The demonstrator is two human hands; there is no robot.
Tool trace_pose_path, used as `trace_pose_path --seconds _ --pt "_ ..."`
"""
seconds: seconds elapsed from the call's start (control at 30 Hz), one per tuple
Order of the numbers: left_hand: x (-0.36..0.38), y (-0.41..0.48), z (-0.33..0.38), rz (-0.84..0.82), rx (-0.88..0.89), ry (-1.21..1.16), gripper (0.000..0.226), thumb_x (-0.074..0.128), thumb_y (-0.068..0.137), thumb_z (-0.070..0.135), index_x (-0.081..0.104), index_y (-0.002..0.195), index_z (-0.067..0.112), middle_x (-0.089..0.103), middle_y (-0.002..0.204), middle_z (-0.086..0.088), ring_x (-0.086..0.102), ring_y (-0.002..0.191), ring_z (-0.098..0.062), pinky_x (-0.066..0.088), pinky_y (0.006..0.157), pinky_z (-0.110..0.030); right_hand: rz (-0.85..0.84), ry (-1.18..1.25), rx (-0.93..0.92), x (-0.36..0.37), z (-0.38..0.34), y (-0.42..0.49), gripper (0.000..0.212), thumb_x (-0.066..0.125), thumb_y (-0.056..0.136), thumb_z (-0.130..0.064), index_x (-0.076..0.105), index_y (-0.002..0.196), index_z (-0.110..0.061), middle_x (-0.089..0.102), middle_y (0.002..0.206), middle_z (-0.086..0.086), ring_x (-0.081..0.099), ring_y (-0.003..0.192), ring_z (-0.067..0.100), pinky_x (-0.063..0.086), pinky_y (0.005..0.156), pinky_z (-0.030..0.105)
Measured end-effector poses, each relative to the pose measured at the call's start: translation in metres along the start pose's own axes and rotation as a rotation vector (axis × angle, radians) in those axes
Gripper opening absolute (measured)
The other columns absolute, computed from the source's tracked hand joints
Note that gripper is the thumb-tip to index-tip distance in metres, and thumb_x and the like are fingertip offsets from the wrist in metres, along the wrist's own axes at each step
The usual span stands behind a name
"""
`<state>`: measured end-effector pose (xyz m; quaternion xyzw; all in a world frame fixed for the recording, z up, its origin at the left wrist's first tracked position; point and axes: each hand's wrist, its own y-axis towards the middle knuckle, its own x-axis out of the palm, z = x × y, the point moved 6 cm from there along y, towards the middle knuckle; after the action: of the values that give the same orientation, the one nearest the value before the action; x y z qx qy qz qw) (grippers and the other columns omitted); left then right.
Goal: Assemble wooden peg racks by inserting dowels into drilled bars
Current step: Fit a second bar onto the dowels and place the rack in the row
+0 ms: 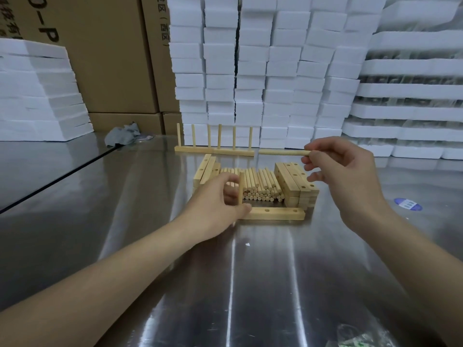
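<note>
I am watching the left hand curling its fingers round an upright dowel, which is standing in the left end of a drilled bar lying flat on the steel surface. The right hand is pinching a second dowel by one end, holding it level in the air above and behind the bar. Just behind the bar a dowel pile is sitting between two stacks of bars. Farther back a finished rack is standing with six pegs, before white foam blocks.
</note>
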<state>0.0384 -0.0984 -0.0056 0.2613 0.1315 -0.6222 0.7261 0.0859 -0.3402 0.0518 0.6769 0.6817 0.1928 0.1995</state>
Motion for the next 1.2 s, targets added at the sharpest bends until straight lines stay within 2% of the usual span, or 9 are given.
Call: trace_pose_path --seconds 0.17,0.27,0.4,0.57,0.63,0.73,0.83,0.97,1.2 --pt "-0.01 -0.001 0.016 0.107 0.133 -0.266 0.049 0.091 0.084 0.033 0.07 0.128 0.034 0.075 0.118 0.005 0.073 0.109 -0.011 0.059 0.101 -0.037 -0.136 0.018 -0.042 0.013 -0.004 -0.006 0.015 0.067 0.094 0.0 0.075 0.095 -0.012 0.073 0.08 0.003 0.069 0.078 0.017 0.058 0.066 0.025" --pt "-0.015 -0.005 0.026 0.151 0.23 -0.365 0.031 0.088 0.087 0.028 0.078 0.117 0.032 0.079 0.107 0.005 0.074 0.101 -0.009 0.058 0.088 -0.023 -0.213 0.024 -0.055 0.019 -0.005 -0.009 0.013 0.069 0.095 0.0 0.075 0.095 -0.011 0.073 0.081 0.003 0.069 0.078 0.017 0.057 0.066 0.026" --pt "-0.022 -0.007 0.031 0.201 0.299 -0.326 0.01 0.084 0.091 0.03 0.086 0.101 0.031 0.08 0.094 0.011 0.07 0.091 -0.003 0.05 0.075 -0.013 -0.233 0.05 -0.059 0.022 -0.006 -0.01 0.011 0.072 0.093 -0.001 0.076 0.097 -0.011 0.074 0.082 0.004 0.068 0.079 0.019 0.057 0.066 0.026" --pt "-0.025 -0.007 0.033 0.207 0.33 -0.296 0.012 0.079 0.094 0.033 0.086 0.103 0.03 0.079 0.091 0.016 0.066 0.083 0.004 0.046 0.072 -0.008 -0.307 0.329 0.174 0.028 0.004 -0.01 0.02 0.078 0.085 -0.018 0.08 0.104 -0.01 0.072 0.086 0.002 0.065 0.078 0.011 0.054 0.063 0.022" --pt "-0.024 -0.005 0.033 0.19 0.331 -0.236 0.017 0.072 0.099 0.034 0.084 0.111 0.029 0.078 0.098 0.015 0.067 0.092 0.003 0.045 0.076 -0.008 -0.278 0.395 0.241 0.025 0.008 -0.009 0.021 0.074 0.089 -0.023 0.079 0.106 -0.012 0.072 0.09 0.0 0.065 0.082 0.009 0.054 0.064 0.022" --pt "-0.018 -0.003 0.03 0.132 0.317 -0.141 0.029 0.069 0.104 0.033 0.073 0.132 0.038 0.072 0.121 0.018 0.064 0.114 0.001 0.05 0.083 -0.012 -0.195 0.122 0.134 0.014 0.006 -0.003 0.015 0.065 0.102 -0.023 0.071 0.107 -0.01 0.078 0.101 -0.001 0.075 0.094 0.014 0.057 0.067 0.026" --pt "-0.013 -0.003 0.024 0.119 0.275 -0.112 0.047 0.078 0.097 0.026 0.062 0.137 0.047 0.062 0.131 0.019 0.062 0.117 0.003 0.057 0.088 -0.018 -0.227 -0.226 -0.077 0.017 -0.001 -0.007 0.009 0.059 0.106 -0.016 0.067 0.108 -0.011 0.08 0.097 0.0 0.077 0.091 0.013 0.06 0.073 0.032" --pt "-0.011 0.001 0.014 0.138 0.241 -0.07 0.048 0.08 0.094 0.011 0.066 0.131 0.04 0.066 0.118 0.012 0.068 0.102 -0.003 0.062 0.087 -0.033 -0.313 -0.393 -0.153 0.028 0.005 -0.014 0.01 0.06 0.105 -0.014 0.069 0.108 -0.018 0.078 0.097 -0.004 0.074 0.098 0.01 0.059 0.088 0.045" --pt "-0.008 0.005 0.009 0.11 0.224 -0.098 0.032 0.078 0.095 0.006 0.079 0.111 0.034 0.077 0.096 0.016 0.075 0.092 -0.006 0.066 0.086 -0.04 -0.34 -0.407 -0.172 0.035 0.014 -0.016 0.01 0.063 0.104 -0.018 0.069 0.106 -0.025 0.078 0.094 -0.009 0.072 0.098 0.008 0.059 0.078 0.037"
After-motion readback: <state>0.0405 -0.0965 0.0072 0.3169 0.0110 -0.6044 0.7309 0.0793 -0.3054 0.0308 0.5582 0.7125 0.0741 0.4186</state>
